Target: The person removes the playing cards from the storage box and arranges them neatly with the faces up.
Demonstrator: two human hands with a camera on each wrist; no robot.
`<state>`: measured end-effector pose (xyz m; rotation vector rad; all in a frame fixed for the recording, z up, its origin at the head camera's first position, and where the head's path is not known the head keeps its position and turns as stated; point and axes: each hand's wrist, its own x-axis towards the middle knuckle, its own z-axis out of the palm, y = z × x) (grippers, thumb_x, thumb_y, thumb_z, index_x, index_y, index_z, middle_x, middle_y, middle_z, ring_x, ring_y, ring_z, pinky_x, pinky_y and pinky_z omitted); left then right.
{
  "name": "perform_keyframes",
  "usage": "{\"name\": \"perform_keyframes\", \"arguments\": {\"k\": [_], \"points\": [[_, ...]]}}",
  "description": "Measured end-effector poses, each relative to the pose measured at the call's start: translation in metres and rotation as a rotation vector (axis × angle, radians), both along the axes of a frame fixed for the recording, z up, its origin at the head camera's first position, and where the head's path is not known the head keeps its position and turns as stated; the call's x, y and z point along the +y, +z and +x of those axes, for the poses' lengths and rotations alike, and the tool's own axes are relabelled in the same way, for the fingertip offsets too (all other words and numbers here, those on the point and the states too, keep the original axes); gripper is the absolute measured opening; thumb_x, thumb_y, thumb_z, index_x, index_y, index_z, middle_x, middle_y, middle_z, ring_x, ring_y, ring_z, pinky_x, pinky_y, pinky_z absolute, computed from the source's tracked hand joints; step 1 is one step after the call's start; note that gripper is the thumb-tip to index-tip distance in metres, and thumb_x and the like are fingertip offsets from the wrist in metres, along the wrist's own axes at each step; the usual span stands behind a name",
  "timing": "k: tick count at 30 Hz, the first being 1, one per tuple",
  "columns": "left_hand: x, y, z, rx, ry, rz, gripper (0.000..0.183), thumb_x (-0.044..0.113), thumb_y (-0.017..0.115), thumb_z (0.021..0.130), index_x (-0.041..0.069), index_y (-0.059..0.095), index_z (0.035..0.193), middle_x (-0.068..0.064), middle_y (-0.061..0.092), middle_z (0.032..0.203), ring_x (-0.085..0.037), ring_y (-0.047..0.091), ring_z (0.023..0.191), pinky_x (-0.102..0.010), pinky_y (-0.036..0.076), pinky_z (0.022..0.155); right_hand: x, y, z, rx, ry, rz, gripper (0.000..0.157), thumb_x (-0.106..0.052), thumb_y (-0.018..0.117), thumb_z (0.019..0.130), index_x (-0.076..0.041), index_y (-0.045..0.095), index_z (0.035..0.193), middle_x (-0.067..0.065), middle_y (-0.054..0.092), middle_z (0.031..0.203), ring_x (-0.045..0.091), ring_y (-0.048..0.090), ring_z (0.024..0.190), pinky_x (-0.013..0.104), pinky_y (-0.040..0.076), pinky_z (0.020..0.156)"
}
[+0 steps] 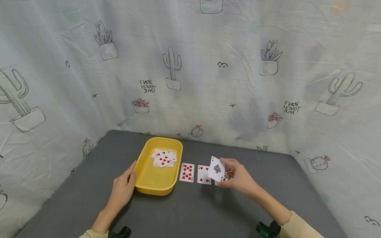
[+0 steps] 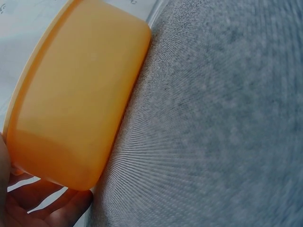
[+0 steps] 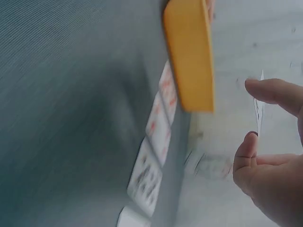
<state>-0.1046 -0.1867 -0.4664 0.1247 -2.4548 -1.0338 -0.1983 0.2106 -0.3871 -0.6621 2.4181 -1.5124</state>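
My right hand (image 1: 239, 178) pinches an ace of spades (image 1: 216, 169) between thumb and fingers, raised above the table. In the right wrist view that card (image 3: 259, 111) shows nearly edge-on. Below it lies a row of face-up playing cards: a many-pipped heart card (image 1: 187, 172), another heart card (image 1: 203, 175) and a black-pipped card (image 3: 146, 178), mostly hidden by the hand in the head view. My left hand (image 1: 123, 186) holds the left side of a yellow plastic tray (image 1: 148, 180), its fingers (image 2: 71, 208) against the outer wall. Several overlapping heart cards (image 1: 164, 158) lie inside the tray.
Part of one more card (image 3: 131, 218) shows at the bottom of the right wrist view. A dark grey table (image 1: 190, 211) carries everything. Behind it and at both sides hangs a pale curtain (image 1: 202, 79) printed with cacti.
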Motion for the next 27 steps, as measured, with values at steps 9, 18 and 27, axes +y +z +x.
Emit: {"name": "perform_keyframes", "arguments": {"k": [9, 18, 27], "points": [[0.001, 0.003, 0.001, -0.018, -0.005, 0.016, 0.043, 0.031, 0.036, 0.097, 0.021, 0.035, 0.139, -0.014, 0.050, 0.125, -0.019, 0.053, 0.084, -0.035, 0.040, 0.067, 0.073, -0.021, -0.010, -0.090, -0.028, 0.027, 0.090, -0.012, 0.083, 0.059, -0.012, 0.037, 0.136, 0.013, 0.048, 0.111, 0.033, 0.050, 0.084, 0.032, 0.048, 0.063], [0.000, 0.002, 0.001, -0.016, -0.023, 0.033, 0.043, 0.031, 0.036, 0.097, 0.019, 0.034, 0.139, -0.013, 0.043, 0.131, -0.024, 0.051, 0.103, -0.043, 0.043, 0.076, 0.129, -0.029, -0.016, -0.174, -0.007, 0.059, 0.087, -0.005, 0.079, 0.063, -0.007, 0.032, 0.137, 0.021, 0.050, 0.111, 0.033, 0.050, 0.084, 0.034, 0.048, 0.062], [-0.001, -0.001, 0.002, -0.021, -0.028, 0.038, 0.044, 0.032, 0.036, 0.097, 0.021, 0.033, 0.139, -0.013, 0.043, 0.131, -0.027, 0.045, 0.113, -0.048, 0.041, 0.083, 0.161, -0.044, -0.032, -0.108, -0.040, 0.103, 0.092, -0.004, 0.081, 0.059, -0.004, 0.032, 0.136, 0.015, 0.038, 0.130, 0.026, 0.051, 0.086, 0.031, 0.048, 0.062]]}}
